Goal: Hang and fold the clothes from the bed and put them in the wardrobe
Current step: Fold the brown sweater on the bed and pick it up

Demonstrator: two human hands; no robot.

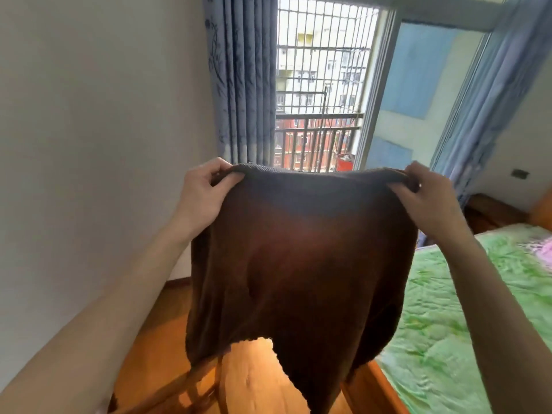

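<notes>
A dark brown knitted garment (298,258) hangs in the air in front of me, held up by its top edge and spread wide. My left hand (203,192) pinches the top left corner. My right hand (430,201) grips the top right corner. The cloth hangs down past the bed's wooden edge and hides what is behind it. The bed (448,324), covered with a green patterned quilt, lies at the lower right. No wardrobe is in view.
A plain white wall (89,130) fills the left. Blue curtains (242,79) frame a barred window (322,85) straight ahead. Wooden floor (155,339) runs below, with a wooden chair frame (191,380) under the garment. A pink item (545,249) lies on the bed's far right.
</notes>
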